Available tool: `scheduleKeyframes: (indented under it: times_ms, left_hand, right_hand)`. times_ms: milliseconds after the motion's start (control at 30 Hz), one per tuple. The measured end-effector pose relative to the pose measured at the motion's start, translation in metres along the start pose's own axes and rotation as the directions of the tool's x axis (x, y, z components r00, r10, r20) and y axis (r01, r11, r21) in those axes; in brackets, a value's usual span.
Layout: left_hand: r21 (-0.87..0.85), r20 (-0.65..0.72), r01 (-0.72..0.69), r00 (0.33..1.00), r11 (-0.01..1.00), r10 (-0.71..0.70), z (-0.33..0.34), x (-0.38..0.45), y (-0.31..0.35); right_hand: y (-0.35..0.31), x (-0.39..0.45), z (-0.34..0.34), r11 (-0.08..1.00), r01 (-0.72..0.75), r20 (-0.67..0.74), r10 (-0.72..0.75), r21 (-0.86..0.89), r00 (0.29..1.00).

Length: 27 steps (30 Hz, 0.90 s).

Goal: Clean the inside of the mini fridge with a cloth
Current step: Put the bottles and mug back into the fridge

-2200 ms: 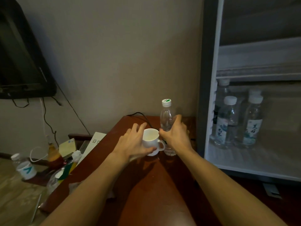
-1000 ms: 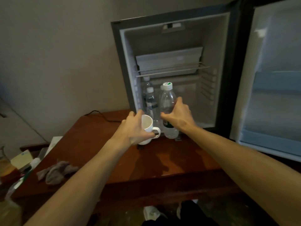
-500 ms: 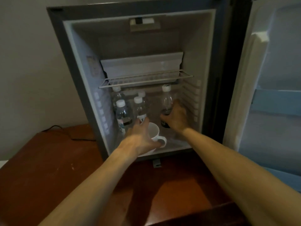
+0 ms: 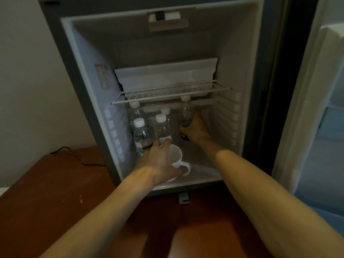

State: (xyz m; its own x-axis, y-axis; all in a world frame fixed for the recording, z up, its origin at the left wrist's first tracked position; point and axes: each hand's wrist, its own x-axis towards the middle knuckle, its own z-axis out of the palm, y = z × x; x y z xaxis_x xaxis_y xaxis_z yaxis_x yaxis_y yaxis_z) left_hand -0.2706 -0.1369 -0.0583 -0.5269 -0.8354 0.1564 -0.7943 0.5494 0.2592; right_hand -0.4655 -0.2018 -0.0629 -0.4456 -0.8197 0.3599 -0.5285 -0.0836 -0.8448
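- 4 bottles point(image 4: 143, 135) stood at the mini fridge point(image 4: 230, 58) floor's left.
- Left hand point(image 4: 160, 162) gripped the mug point(image 4: 176, 159) just beside them; a nudge could topple 1.
- Right hand point(image 4: 195, 127) wrapped a held bottle point(image 4: 186, 112) under the wire shelf point(image 4: 171, 94), risking a knock.
- Open floor lay rightward; no cloth showed.

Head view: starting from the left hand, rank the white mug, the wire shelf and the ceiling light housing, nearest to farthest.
1. White mug: gripped by the left hand, low at the front of the fridge floor.
2. Wire shelf: mid-height, above the bottles.
3. Ceiling light housing: top of the fridge cavity, farthest.
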Motion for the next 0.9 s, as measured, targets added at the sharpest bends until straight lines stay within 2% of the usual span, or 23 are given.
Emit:
scheduleKeyframes:
  times_ms: [267, 400, 533, 733, 900]
  left_hand:
    - [0.017, -0.018, 0.012, 1.000, 1.000, -0.012, 0.006, -0.004, -0.003]
    - [0.001, 0.009, 0.015, 1.000, 1.000, -0.015, 0.011, -0.004, -0.002]
    - [-0.016, 0.005, 0.026, 1.000, 1.000, -0.026, 0.012, 0.001, 0.016]
    - [-0.160, -0.007, 0.048, 0.999, 0.986, -0.050, 0.032, 0.014, 0.049]
    - [-0.186, -0.023, 0.067, 0.997, 0.980, -0.072, 0.039, 0.032, 0.061]
  right_hand:
    - [-0.003, -0.003, -0.002, 0.999, -0.039, -0.008, 0.039, 0.005, 0.999]
    - [-0.005, -0.013, -0.006, 0.992, -0.121, 0.023, 0.122, -0.029, 0.992]
    - [-0.008, -0.026, -0.019, 0.976, -0.186, 0.017, 0.189, -0.117, 0.982]
    - [-0.005, -0.050, -0.054, 0.917, -0.226, -0.018, 0.233, -0.328, 0.972]
    - [-0.005, -0.066, -0.069, 0.905, -0.232, -0.010, 0.244, -0.357, 0.970]
